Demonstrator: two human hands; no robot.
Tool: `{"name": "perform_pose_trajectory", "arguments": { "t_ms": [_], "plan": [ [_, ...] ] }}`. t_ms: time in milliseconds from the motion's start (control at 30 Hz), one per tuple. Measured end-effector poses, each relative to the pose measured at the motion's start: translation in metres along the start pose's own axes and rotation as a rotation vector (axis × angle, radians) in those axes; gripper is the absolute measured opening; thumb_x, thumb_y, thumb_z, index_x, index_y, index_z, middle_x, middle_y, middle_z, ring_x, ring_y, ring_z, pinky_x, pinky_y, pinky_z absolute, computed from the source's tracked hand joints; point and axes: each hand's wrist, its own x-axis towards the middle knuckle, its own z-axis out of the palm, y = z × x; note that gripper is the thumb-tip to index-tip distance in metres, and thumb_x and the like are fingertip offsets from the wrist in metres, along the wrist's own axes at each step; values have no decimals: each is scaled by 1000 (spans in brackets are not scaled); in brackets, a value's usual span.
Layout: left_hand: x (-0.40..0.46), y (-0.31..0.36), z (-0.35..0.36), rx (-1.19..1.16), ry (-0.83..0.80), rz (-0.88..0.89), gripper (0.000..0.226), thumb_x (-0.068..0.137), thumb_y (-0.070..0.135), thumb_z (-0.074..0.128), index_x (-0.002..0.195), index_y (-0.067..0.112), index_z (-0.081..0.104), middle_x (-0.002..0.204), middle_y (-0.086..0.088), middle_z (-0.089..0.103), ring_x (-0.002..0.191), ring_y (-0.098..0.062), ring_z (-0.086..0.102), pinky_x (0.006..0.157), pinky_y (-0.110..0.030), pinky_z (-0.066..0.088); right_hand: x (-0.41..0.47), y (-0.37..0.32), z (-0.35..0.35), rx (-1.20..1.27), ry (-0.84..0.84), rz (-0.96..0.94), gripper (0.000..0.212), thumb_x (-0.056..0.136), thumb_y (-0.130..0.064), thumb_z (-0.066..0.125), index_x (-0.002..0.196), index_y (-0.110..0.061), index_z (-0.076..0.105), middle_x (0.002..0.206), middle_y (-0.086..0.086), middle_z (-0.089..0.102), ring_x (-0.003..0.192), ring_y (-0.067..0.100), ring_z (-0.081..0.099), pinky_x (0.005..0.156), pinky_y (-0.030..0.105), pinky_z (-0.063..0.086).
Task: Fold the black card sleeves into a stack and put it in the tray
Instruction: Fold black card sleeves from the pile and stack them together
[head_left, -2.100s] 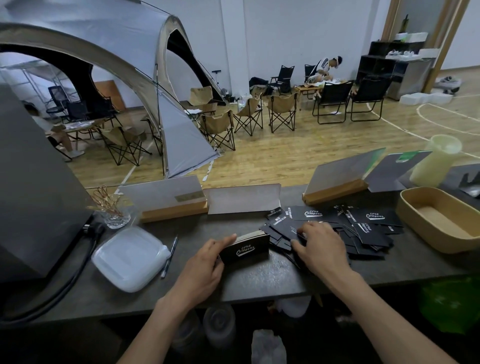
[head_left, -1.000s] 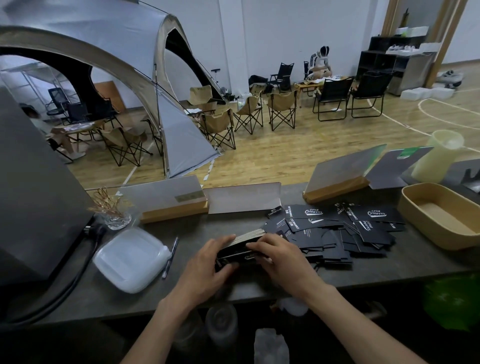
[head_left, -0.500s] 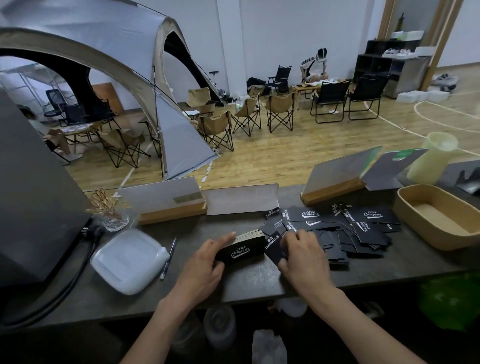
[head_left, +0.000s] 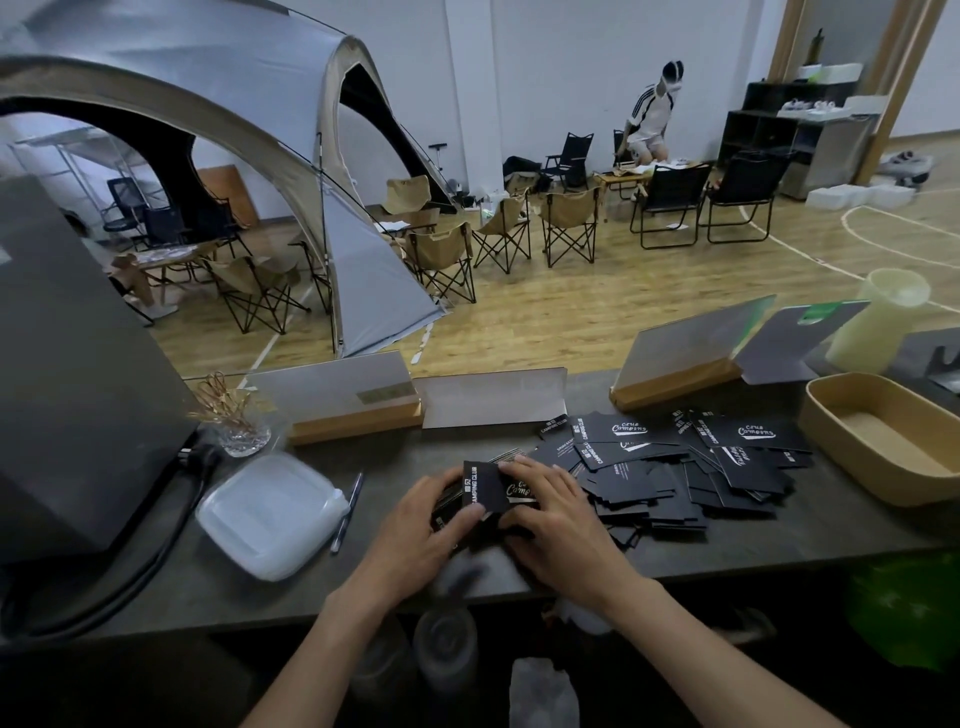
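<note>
A black card sleeve (head_left: 488, 486) with white lettering sits between both my hands at the counter's front middle, one flap raised. My left hand (head_left: 421, 540) pinches its left side, with the stack of folded sleeves (head_left: 445, 512) partly hidden under it. My right hand (head_left: 556, 514) presses on the sleeve's right half. A loose pile of flat black sleeves (head_left: 675, 467) spreads to the right of my hands. The tan tray (head_left: 826, 441) stands at the counter's right end and holds nothing I can see.
A white lidded container (head_left: 270, 512) and a pen (head_left: 347, 512) lie left of my hands. A large dark box (head_left: 67, 374) with a cable fills the left. Wooden-based sign holders (head_left: 353, 402) line the back edge, with a glass of gold clips (head_left: 241, 423) and a pale pitcher (head_left: 878, 322).
My right hand brought a flat sleeve from the pile onto the stack. Both hands have closed in on it and one flap has been bent up.
</note>
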Motion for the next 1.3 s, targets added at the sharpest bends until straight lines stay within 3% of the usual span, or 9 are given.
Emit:
{"name": "perform_pose_trajectory", "arguments": {
  "t_ms": [167, 300, 533, 667, 800, 933, 1033, 1133, 1300],
  "plan": [
    [1, 5, 1, -27, 54, -16, 36, 96, 21, 63, 130, 31, 56, 122, 11, 64, 109, 5, 58, 97, -24, 48, 1, 7, -14, 134, -13, -14, 26, 80, -13, 66, 96, -32, 72, 149, -10, 50, 147, 11, 31, 120, 44, 26],
    [-1, 6, 0, -76, 14, -16, 50, 88, 7, 66, 130, 32, 55, 119, 11, 65, 106, 5, 60, 92, -14, 47, 4, 1, -27, 136, 108, 268, 50, 77, -21, 78, 124, -28, 61, 144, -9, 48, 130, 12, 49, 107, 31, 44],
    [-1, 13, -7, -12, 6, 72, 56, 78, 14, 57, 129, 39, 52, 117, 14, 62, 103, -6, 61, 85, -27, 53, 16, -2, -33, 262, 192, 383, 46, 82, -18, 76, 125, -24, 62, 117, -9, 63, 103, 9, 62, 90, 29, 54],
    [-2, 7, -5, 153, -46, 40, 49, 79, 32, 55, 128, 37, 53, 124, 14, 62, 114, -6, 59, 95, -34, 51, 17, 3, -33, 244, 9, 301, 31, 81, -22, 76, 109, -27, 66, 114, -10, 62, 100, 13, 63, 87, 36, 53],
    [-5, 3, -1, 187, -18, 29, 46, 86, 27, 52, 132, 32, 54, 125, 10, 61, 115, -9, 58, 96, -31, 48, 33, 29, -66, 179, 93, 346, 32, 89, -25, 66, 121, -27, 68, 124, -10, 65, 114, 9, 58, 101, 36, 49],
    [-6, 1, 1, 192, -16, 19, 48, 86, 28, 51, 133, 31, 55, 124, 9, 61, 114, -9, 58, 93, -25, 45, 43, 86, -101, -135, -317, 597, 73, 78, -23, 70, 146, -31, 45, 159, -1, 34, 143, 22, 37, 116, 49, 33],
    [-6, 3, 1, 176, -20, 10, 48, 85, 29, 49, 133, 29, 56, 122, 8, 62, 113, -10, 58, 93, -28, 47, 40, 113, -108, -93, -479, 612, 62, 67, -31, 73, 127, -38, 57, 154, -3, 41, 137, 22, 42, 113, 49, 36],
    [-5, 1, 2, 176, -26, 1, 48, 86, 30, 49, 133, 28, 56, 122, 8, 62, 113, -10, 59, 94, -30, 47, 39, 121, -112, 46, -523, 635, 48, 65, -28, 79, 108, -37, 59, 129, -3, 58, 107, 18, 59, 95, 38, 50],
    [-3, 2, 1, 176, -31, -13, 47, 86, 31, 49, 132, 29, 56, 119, 8, 62, 110, -12, 60, 93, -31, 48, 42, 125, -119, -69, -416, 599, 41, 61, -34, 84, 97, -38, 64, 108, -8, 64, 101, 18, 61, 96, 40, 49]
  ]
}}
